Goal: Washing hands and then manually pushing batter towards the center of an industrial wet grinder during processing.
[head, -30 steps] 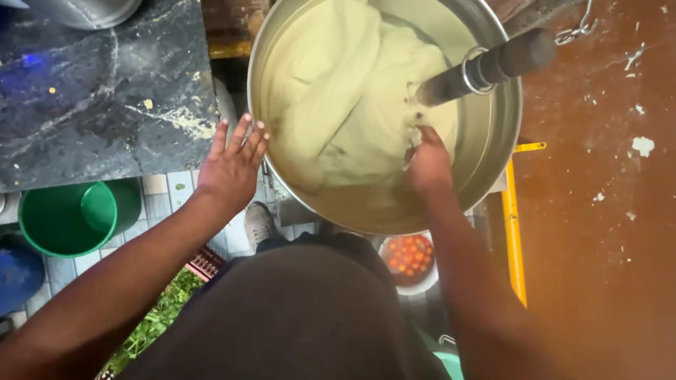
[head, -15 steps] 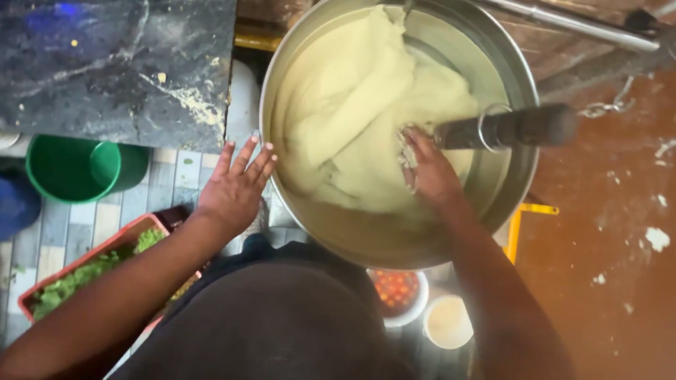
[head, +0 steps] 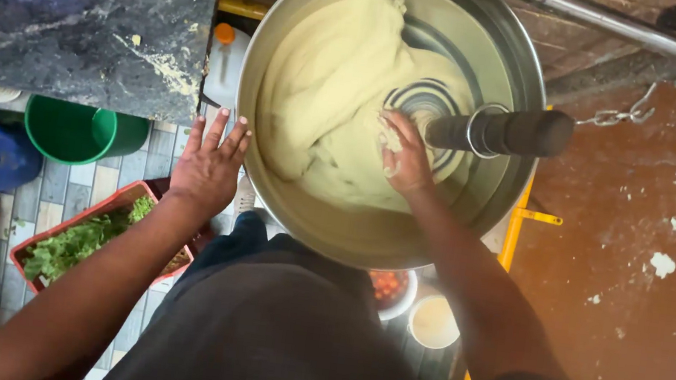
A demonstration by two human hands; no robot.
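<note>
You are leaning over a large round steel mixing bowl (head: 287,46), and the pale yellow mass of dough (head: 331,103) is lying inside it, heaped against the left wall and spreading down toward the near side. Your right hand (head: 405,151) is pressing into the dough near the middle of the bowl, fingers curled and smeared with it, just beside the dark cylindrical mixer shaft (head: 500,131) that is reaching in from the right. Your left hand (head: 207,167) is resting flat against the outside of the bowl's left rim, fingers spread and gripping nothing. Your hands are sitting well apart. Below your left arm, a red rectangular crate of green leaves (head: 82,240) is standing on the tiled floor, with a green plastic bucket (head: 83,131) near it under the dark stone counter (head: 76,12).
</note>
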